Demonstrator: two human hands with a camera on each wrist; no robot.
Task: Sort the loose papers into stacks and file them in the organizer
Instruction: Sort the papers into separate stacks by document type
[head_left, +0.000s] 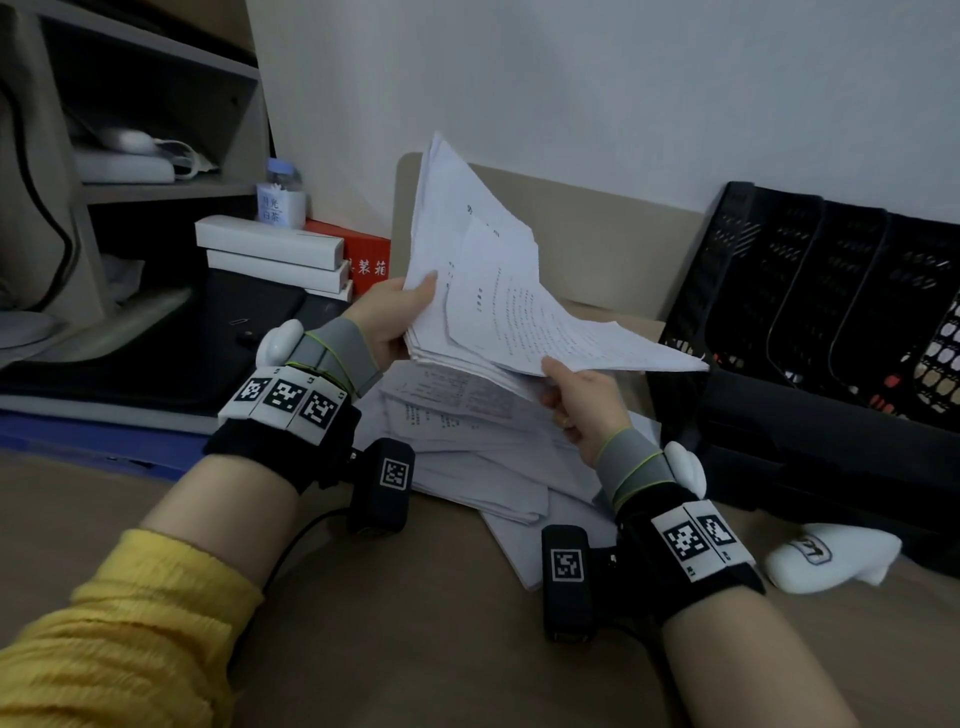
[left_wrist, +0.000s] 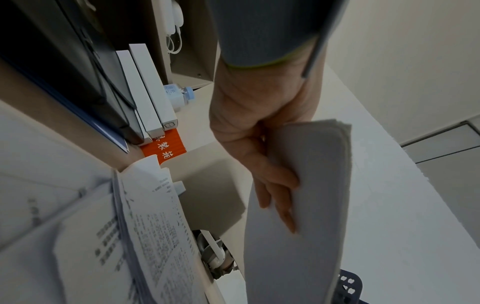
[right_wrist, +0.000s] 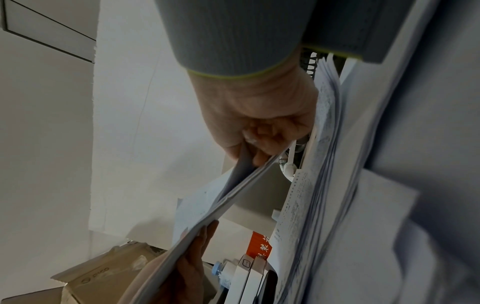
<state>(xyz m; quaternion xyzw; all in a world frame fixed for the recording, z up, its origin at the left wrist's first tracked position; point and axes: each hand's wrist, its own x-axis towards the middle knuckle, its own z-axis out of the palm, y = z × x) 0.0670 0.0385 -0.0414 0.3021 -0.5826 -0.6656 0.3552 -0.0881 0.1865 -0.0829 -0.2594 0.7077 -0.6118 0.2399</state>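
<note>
On the desk, far left: white boxes (head_left: 270, 241) lay stacked on a red carton (head_left: 363, 254), with a small bottle (head_left: 282, 195) behind them, all well clear of the work.
Left hand: the left hand (head_left: 387, 319) gripped a thick bundle of papers (head_left: 467, 249) at its left edge, thumb on top and fingers (left_wrist: 281, 197) spread underneath, so the bundle stood tilted up from the desk and its sheets could be read.
Loose pile: more papers (head_left: 467, 447) lay fanned and untidy on the desk (head_left: 363, 623) directly under the bundle, not yet sorted.
Right hand: the right hand (head_left: 584, 410) pinched the lower right edge of the top sheets between thumb and curled fingers, probably to peel them apart from the rest for sorting.
Organizer: the black mesh organizer (head_left: 810, 291) leaned against the wall at the right, slots facing up; whether it held any papers could not be made out.
Far right: a white folded cloth (head_left: 831, 558) lay in front of the organizer.
</note>
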